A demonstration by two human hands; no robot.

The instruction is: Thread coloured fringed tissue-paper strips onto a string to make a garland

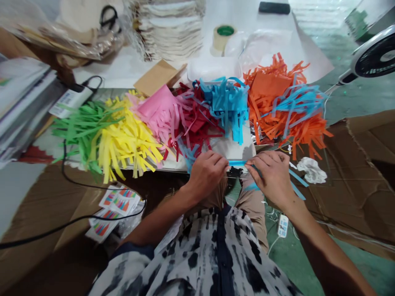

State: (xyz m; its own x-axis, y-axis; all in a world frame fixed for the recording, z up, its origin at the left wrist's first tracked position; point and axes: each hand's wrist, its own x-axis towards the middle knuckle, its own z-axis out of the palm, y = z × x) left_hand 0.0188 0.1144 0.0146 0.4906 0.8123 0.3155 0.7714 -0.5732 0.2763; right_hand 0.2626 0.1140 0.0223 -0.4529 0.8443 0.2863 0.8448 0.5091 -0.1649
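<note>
Between my two hands a blue paper tassel (237, 163) is stretched level at the table's front edge, its middle narrow and twisted. My left hand (210, 169) pinches it at one side, and loose blue fringe shows beyond the fingers. On the other side my right hand (271, 174) is closed on it, with blue strips hanging out past the wrist. Behind the hands lie fringed paper piles: green (83, 123), yellow (126, 139), pink (162, 111), dark red (197, 119), blue (226, 102) and orange (268, 90), with more blue fringe on the orange.
A tape roll (222, 39), a stack of cream bundles (171, 31) and a brown card piece (156, 79) sit further back. Crumpled white paper (311, 170) lies at right, near a fan (375, 55). A black cable (77, 220) crosses the lower left beside printed cards (121, 201).
</note>
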